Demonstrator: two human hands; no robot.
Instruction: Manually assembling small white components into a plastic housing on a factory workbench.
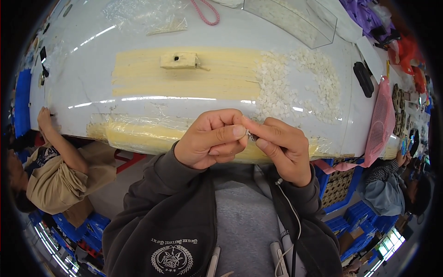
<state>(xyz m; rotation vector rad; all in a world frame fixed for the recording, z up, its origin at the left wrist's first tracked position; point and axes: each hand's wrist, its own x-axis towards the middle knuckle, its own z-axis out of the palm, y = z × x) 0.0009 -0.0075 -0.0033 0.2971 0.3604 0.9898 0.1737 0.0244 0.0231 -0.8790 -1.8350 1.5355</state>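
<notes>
My left hand (pixel 214 139) and my right hand (pixel 284 147) meet in front of my chest, above the table's near edge. Both are closed in a pinch, fingertips almost touching. Between them shows a tiny dark and whitish piece (pixel 252 136), mostly covered by the fingers, so its kind cannot be made out. Beyond the hands, a small block wrapped in yellowish tape (pixel 180 61), with a dark hole in it, sits on strips of yellow tape (pixel 138 74). Many small whitish chips (pixel 273 87) lie spread on the table to the right of the strips.
A clear plastic tray (pixel 295 23) with more chips stands at the back right. A black case (pixel 363 79) and a pink mesh bag (pixel 381 124) lie at the right. Clear plastic bags (pixel 143 18) lie at the far left. Co-workers sit on both sides, one in a tan shirt (pixel 57 180).
</notes>
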